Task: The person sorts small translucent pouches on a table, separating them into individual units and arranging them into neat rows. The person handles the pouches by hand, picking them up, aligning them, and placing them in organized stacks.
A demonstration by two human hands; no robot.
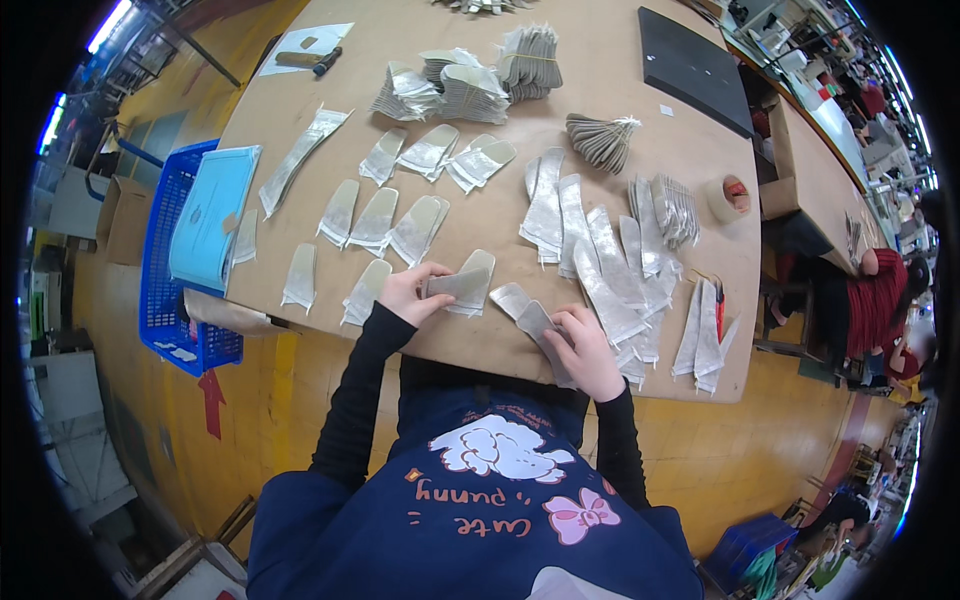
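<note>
Pinching a grey insole piece (pixel 458 284) lying crosswise, the left hand (pixel 408 293) grips while the right hand (pixel 586 352) clasps another piece (pixel 545 335) angled toward the body.

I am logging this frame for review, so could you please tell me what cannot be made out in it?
- Head view: the left hand covers part of the grey piece it holds.
- The right hand hides the lower end of a grey strip.
- The bundled stack is cut off by the top edge.
- The tool on the far table is too small to identify.

Matt wooden table (pixel 640 130) carries glossy silvery pieces (pixel 590 250) (foil-like sheen).
</note>
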